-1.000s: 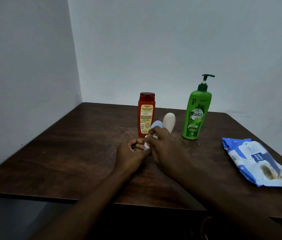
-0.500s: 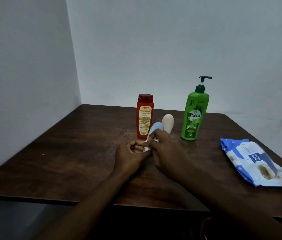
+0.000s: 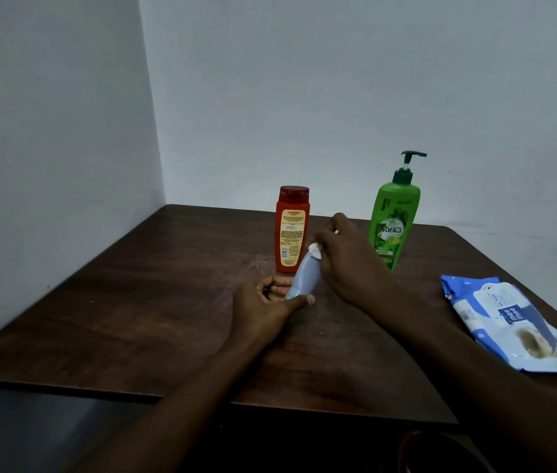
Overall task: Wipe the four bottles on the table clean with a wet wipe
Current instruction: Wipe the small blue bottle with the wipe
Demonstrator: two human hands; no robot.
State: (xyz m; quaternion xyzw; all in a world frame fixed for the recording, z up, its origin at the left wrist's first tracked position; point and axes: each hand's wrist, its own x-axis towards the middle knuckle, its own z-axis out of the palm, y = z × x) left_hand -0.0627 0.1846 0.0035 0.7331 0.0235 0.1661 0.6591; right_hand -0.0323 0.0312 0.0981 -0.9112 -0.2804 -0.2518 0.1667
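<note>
Blue bottle [image 3: 306, 274] is leaning tilted midway across the worktop [image 3: 167, 302], the left hand [image 3: 263, 302] gripping its near end to steady it while the right hand [image 3: 345, 257] is pinching the wet wipe [image 3: 315, 250] against its far end.

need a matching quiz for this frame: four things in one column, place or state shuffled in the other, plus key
Things
1. red bottle
2. green pump bottle
3. blue bottle
4. wipes pack

Places or states
A. lies flat near the right edge of the table
B. tilted, gripped at its lower end by the left hand
C. upright, with a yellow label
D. upright, tallest, behind the right hand, which pinches a white wipe

Pairs: 1-C, 2-D, 3-B, 4-A
</note>
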